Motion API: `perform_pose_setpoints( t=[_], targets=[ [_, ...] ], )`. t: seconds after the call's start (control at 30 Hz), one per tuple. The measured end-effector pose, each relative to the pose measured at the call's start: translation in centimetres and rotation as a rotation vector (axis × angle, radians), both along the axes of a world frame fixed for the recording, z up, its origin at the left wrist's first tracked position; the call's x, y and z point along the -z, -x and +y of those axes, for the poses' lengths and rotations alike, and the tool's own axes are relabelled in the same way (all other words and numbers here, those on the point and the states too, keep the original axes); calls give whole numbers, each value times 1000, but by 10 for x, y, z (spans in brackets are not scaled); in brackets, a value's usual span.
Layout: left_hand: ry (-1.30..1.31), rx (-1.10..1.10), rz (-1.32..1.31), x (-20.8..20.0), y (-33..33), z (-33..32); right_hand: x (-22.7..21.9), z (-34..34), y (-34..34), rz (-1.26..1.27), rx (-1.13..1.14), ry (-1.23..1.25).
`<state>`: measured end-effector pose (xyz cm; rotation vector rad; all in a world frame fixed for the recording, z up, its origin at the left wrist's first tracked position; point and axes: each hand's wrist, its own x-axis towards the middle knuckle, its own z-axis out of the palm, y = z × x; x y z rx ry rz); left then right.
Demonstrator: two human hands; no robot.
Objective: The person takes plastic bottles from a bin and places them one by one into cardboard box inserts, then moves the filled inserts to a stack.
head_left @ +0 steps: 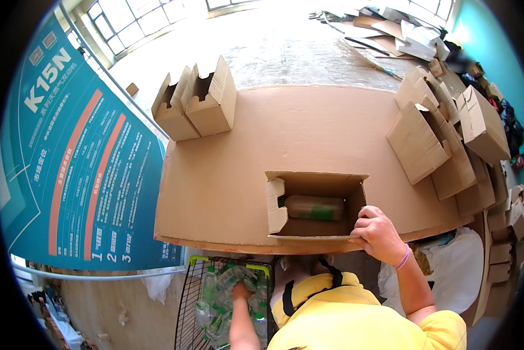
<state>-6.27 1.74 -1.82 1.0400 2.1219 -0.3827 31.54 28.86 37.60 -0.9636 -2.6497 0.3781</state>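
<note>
An open cardboard box (272,205) lies near the front edge of the cardboard-covered table (308,134). Inside it rests a clear plastic bottle (300,205) with a green label and green cap, lying on its side. My right hand (374,228) is closed on the near right corner of this box, thumb and fingers pinching the wall. Below the table edge, my left hand (241,290) reaches down into a black wire basket (186,291) among several clear plastic bottles (209,283) with green caps. The fingers of that hand are hidden among the bottles.
Two open cardboard boxes (212,111) stand at the table's far left. Several more boxes (416,143) pile up along its right side. A tall teal banner (93,169) borders the left. Flattened cardboard (384,29) and a broom (370,61) lie on the floor beyond.
</note>
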Motion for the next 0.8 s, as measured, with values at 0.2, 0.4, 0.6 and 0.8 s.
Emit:
perform_pose_setpoints(
  t=[0.2, 0.4, 0.6, 0.8],
  targets=[
    [179, 80, 59, 8, 0, 6, -1, -6, 4, -27, 29, -13],
    [-396, -291, -133, -52, 21, -4, -3, -5, 3, -24, 5, -17],
    [-1153, -492, -74, -192, 60, 17, 3, 2, 0, 13, -48, -20],
    [-1862, -359, -314, -386, 23, 110, 7, -1, -2, 44, -93, -37]
  ],
)
